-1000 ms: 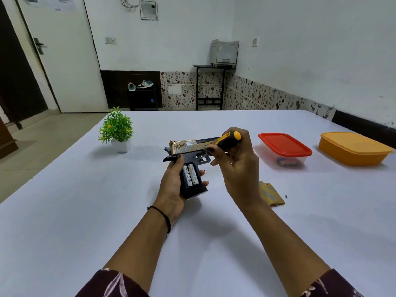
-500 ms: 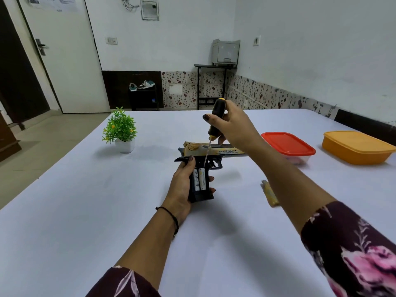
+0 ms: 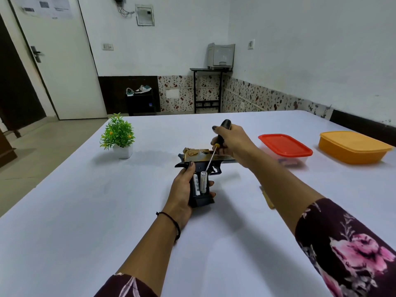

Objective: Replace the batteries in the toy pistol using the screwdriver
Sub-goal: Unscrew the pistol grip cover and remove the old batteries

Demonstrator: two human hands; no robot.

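Since the prev. frame we note the right hand (image 3: 234, 142) has come down closer to the toy pistol (image 3: 198, 155), and the right-side battery (image 3: 203, 182) now sits higher at its upper end than the left-side battery (image 3: 196, 185).

Hands: the right hand grips the screwdriver (image 3: 218, 145) by its black handle, shaft slanting down-left, tip at the top of the right-side battery. The left hand (image 3: 181, 189) is wrapped round the black grip, thumb up near the hammer end, fingertips showing on the far side.

Task item: the pistol is held just above the white table (image 3: 85, 211), approx. centre, grip compartment open toward us, both cells in view.

Obstructions: the right wrist hides the barrel's front end. The right forearm also covers part of a gold-coloured piece (image 3: 266, 198) lying on the table.

Surroundings: small potted plant (image 3: 119, 133) to the left; red-lidded box (image 3: 285, 145) and orange box (image 3: 351, 146) to the right, well apart from the pistol. Contents of the red-lidded box are too blurred to identify.
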